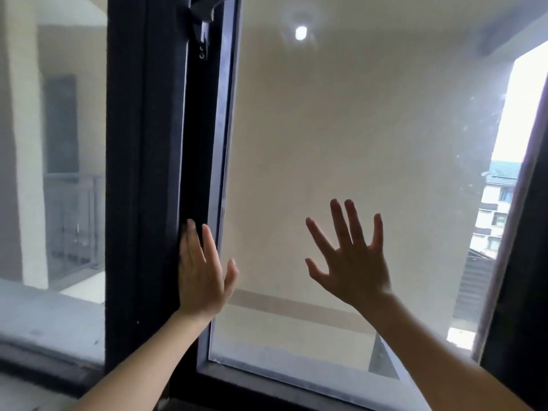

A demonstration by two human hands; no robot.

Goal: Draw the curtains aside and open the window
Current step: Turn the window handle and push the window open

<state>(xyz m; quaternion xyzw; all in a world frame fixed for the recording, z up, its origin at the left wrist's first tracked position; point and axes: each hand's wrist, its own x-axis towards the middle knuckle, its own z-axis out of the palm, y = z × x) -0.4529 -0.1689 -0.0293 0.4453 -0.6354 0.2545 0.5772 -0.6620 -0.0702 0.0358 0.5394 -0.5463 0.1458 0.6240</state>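
Observation:
A dark-framed window sash (pixel 221 143) with a large glass pane (pixel 341 143) fills the view; it is swung ajar, with a gap showing at its left edge beside the fixed frame post (pixel 142 173). My left hand (pixel 201 277) lies flat, fingers up, on the sash's left edge and the post. My right hand (pixel 353 262) is spread wide in front of the glass, palm toward it; contact cannot be told. A metal hinge arm (pixel 204 34) sits at the sash's top left. No curtain is in view.
A fixed pane (pixel 53 143) on the left looks onto a balcony with a railing. The grey sill (pixel 44 336) runs along the lower left. A dark frame (pixel 522 262) stands at the right edge, with buildings visible outside.

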